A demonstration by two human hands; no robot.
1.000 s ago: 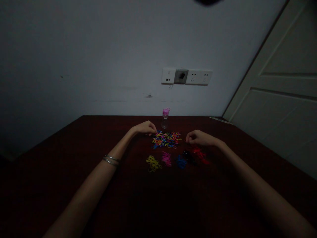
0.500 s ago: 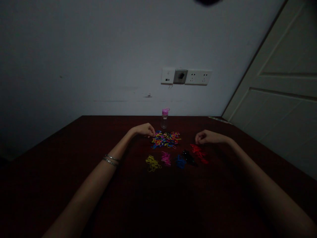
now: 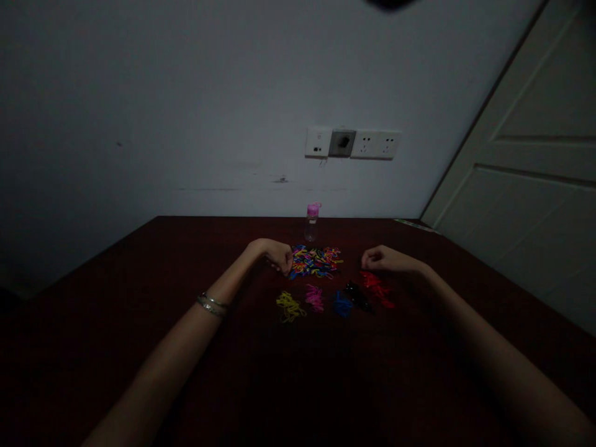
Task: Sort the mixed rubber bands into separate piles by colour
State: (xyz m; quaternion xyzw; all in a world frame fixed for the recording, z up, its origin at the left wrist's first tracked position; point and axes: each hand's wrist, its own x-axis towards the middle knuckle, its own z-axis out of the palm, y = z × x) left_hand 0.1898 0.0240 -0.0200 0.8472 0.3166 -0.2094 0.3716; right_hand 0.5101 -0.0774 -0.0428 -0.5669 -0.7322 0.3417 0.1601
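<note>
A mixed pile of coloured rubber bands (image 3: 315, 261) lies on the dark table. My left hand (image 3: 278, 254) is closed, its curled fingers against the pile's left edge; what they hold, if anything, is hidden. To the pile's right, my right hand (image 3: 379, 257) is closed with fingertips together, just beyond the red rubber bands (image 3: 378, 289); I cannot make out anything in its grip. Nearer me, in a row left of the red ones, lie yellow rubber bands (image 3: 291, 307), pink rubber bands (image 3: 315, 298), blue rubber bands (image 3: 343, 304) and black rubber bands (image 3: 357, 295).
A clear bottle with a pink lid (image 3: 311, 222) stands behind the mixed pile. The table (image 3: 223, 226) meets a pale wall bearing a row of sockets (image 3: 351, 143). A white panelled door (image 3: 526, 186) is on the right. The light is dim.
My left hand has come slightly nearer me, its fingers lower along the pile's left edge. The right hand has shifted a little to the left. The view has moved slightly.
</note>
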